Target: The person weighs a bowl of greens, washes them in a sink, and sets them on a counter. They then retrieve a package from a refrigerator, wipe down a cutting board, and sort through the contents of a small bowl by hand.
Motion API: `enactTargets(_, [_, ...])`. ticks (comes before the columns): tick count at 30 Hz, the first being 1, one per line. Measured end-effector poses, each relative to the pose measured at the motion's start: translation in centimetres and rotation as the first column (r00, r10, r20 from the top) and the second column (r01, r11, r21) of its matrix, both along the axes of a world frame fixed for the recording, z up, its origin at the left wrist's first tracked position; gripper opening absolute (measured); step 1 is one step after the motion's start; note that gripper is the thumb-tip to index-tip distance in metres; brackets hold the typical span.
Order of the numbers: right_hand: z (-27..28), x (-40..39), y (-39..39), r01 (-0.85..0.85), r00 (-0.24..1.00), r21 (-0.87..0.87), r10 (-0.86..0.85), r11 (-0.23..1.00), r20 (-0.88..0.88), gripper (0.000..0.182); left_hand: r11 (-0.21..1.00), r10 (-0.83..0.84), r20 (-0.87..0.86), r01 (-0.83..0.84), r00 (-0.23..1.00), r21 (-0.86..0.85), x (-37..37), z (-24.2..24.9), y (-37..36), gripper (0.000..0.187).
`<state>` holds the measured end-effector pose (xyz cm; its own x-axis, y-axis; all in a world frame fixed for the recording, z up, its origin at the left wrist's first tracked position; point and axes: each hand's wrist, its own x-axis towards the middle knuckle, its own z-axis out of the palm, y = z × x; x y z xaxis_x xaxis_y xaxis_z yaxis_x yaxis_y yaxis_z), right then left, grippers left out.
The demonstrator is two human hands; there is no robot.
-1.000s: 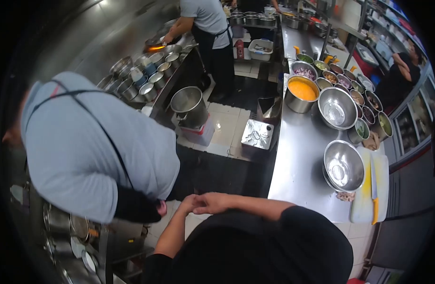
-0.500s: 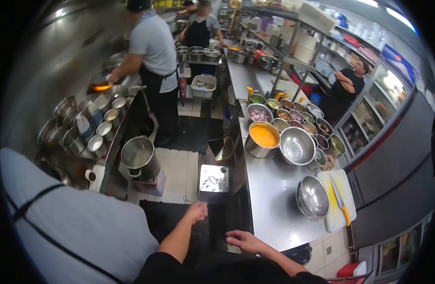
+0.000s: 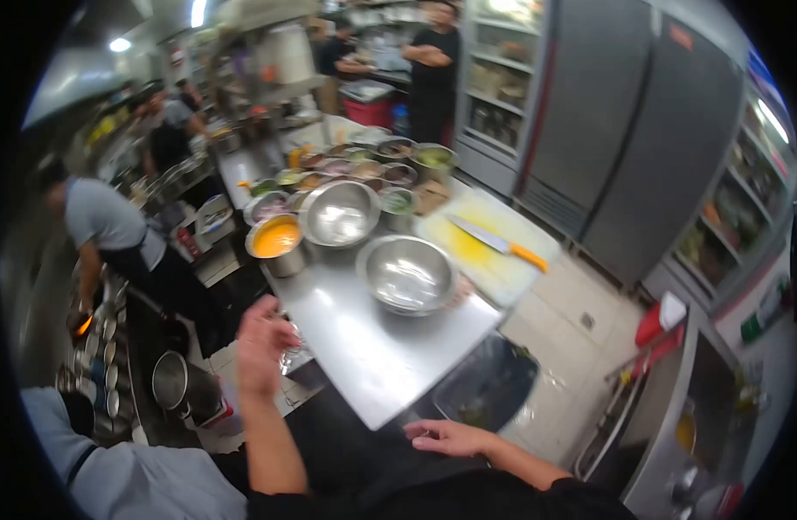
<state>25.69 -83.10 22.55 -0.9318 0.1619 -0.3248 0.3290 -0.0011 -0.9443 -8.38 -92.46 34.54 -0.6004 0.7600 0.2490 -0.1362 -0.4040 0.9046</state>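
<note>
Left hand [image 3: 262, 345] is raised off the near-left edge of the steel tabletop [image 3: 364, 347], fingers loosely spread, holding nothing. Right hand [image 3: 450, 436] hangs flat and open just past the tabletop's near corner, palm down, also holding nothing, not touching the steel.

Nearest item to both: empty steel bowl [image 3: 407, 274], sitting upright on the tabletop, well apart from either hand. Touching its right side is a white cutting board [image 3: 494, 260] with yellow stains; an orange-handled knife [image 3: 500, 243] lies flat on it. Behind the bowl sits a second, larger steel bowl [image 3: 340, 213], and left of that a pot of orange sauce [image 3: 276, 241]. A cluster of small ingredient tubs [image 3: 364, 169] runs along the far end.

Co-worker in grey shirt [image 3: 104, 227] bends over the stove line at left. Another person in black [image 3: 435, 65] stands at the far end by the fridges.
</note>
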Motion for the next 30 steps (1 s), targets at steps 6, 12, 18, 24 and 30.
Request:
enactTargets(6, [1.4, 16.2, 7.0, 0.081, 0.997, 0.172, -0.08, 0.982, -0.012, 0.073, 0.32, -0.834, 0.06, 0.568, 0.549, -0.758, 24.4, -10.5, 13.4, 0.051])
enactTargets(12, [1.3, 25.8, 12.2, 0.126, 0.988, 0.058, -0.12, 0.99, -0.098, 0.075, 0.136, -0.988, -0.101, 0.355, 0.116, -0.925, 36.4, -17.4, 19.7, 0.046])
enactTargets(18, [-2.3, 28.6, 20.7, 0.068, 0.995, 0.047, -0.064, 0.997, -0.08, 0.069, 0.173, -0.965, -0.239, 0.418, -0.109, -0.892, 40.5, -23.8, 26.7, 0.038])
enactTargets(24, [-6.6, 35.9, 32.0, 0.273, 0.961, 0.129, -0.275, 0.953, -0.002, 0.056, 0.064, -0.982, 0.018, 0.416, 0.19, -0.907, 49.7, -22.5, 40.4, 0.047])
enactTargets(30, [-2.8, 52.2, 38.1, 0.827, 0.336, 0.443, -0.936, 0.347, 0.108, 0.058, 0.226, -0.961, -0.275, 0.468, -0.039, -0.854, 56.7, -19.8, 57.1, 0.058])
